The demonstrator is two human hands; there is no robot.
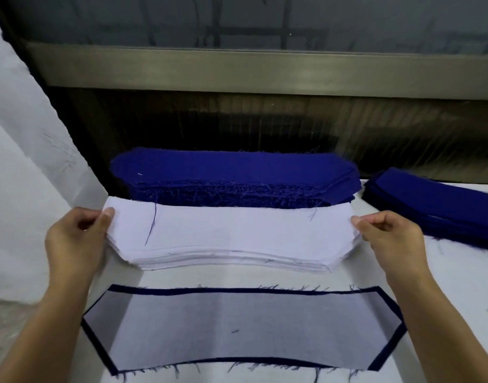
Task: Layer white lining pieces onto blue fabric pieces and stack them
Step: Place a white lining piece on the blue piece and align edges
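As both hands sit at the ends of the white lining stack (231,236), we count one such stack, lying mid-bench. Its sheets are too many and too thin to number.

The left hand (77,239) pinches the stack's left end, thumb on top and fingers curled beneath. The right hand (389,239) pinches the right end in the same way. Whether each pinch takes one sheet or several we cannot tell.

We count two piles of blue pieces, both with frayed edges. The blue pile (231,175) sits just behind the white stack, against the back edge of the bench (452,299). The second blue pile (436,208) sits toward the right edge, near the right hand.

At the near edge lies one layered pair (242,327): a white lining piece flat on blue, with the blue showing as a narrow border all round. Whether more pairs lie under it we cannot tell.

Two loose blue threads (151,225) lie on top of the white stack, one toward each end. Behind the bench a window frame (237,70) runs across.
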